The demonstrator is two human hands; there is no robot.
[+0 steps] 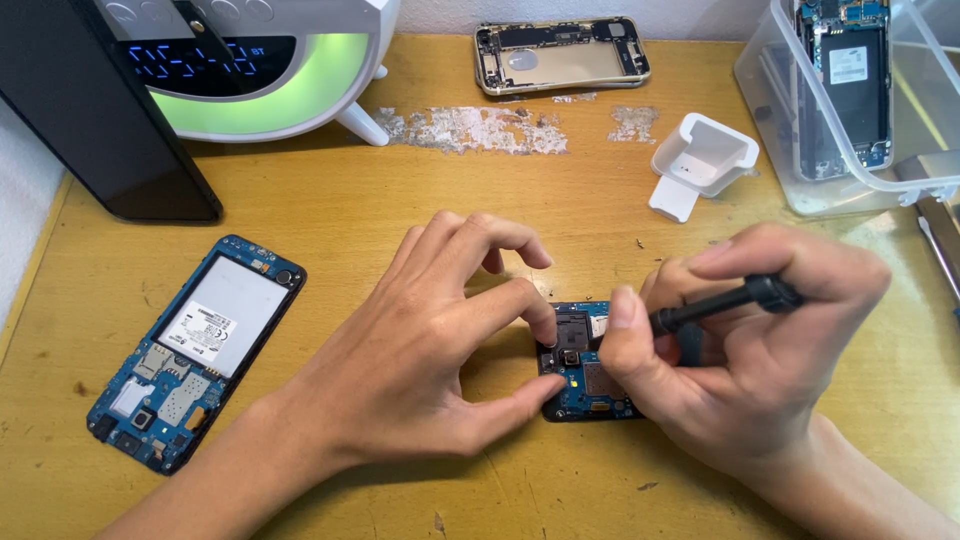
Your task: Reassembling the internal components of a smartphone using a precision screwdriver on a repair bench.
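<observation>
Blue circuit board (590, 375) flat on the wooden desk (330, 190), just right of centre and near the front edge, mostly covered by both hands. Left hand (420, 350) arched over its left side, fingers (535, 320) narrowed onto it: index tip pressed on the top edge, thumb tip against the lower left corner. Right hand (740, 350) closed around a black screwdriver (730, 300), shaft slanted down-left, thumb alongside; tip hidden behind the thumb, so contact with the board impossible to tell. Open desk room between the hands and the back wall, broken only by patches of flaked varnish. Far left, well apart: an opened phone (195, 350) with blue board and white label, lying diagonal, near the desk's left edge. Back left: a tall black slab (100, 110) leaning in, cut off at the top, and a white lamp-clock (270, 60) glowing green, also cut off. Back centre: a gold phone shell (562, 55) against the wall. Right of centre: a small white plastic holder (700, 160), just beside a clear plastic tub (850, 120) holding another stripped phone, tub cut off by the top and right frame edges. Metal tool at the extreme right edge, too cropped to identify. Right half of the board unseen under the right hand.
</observation>
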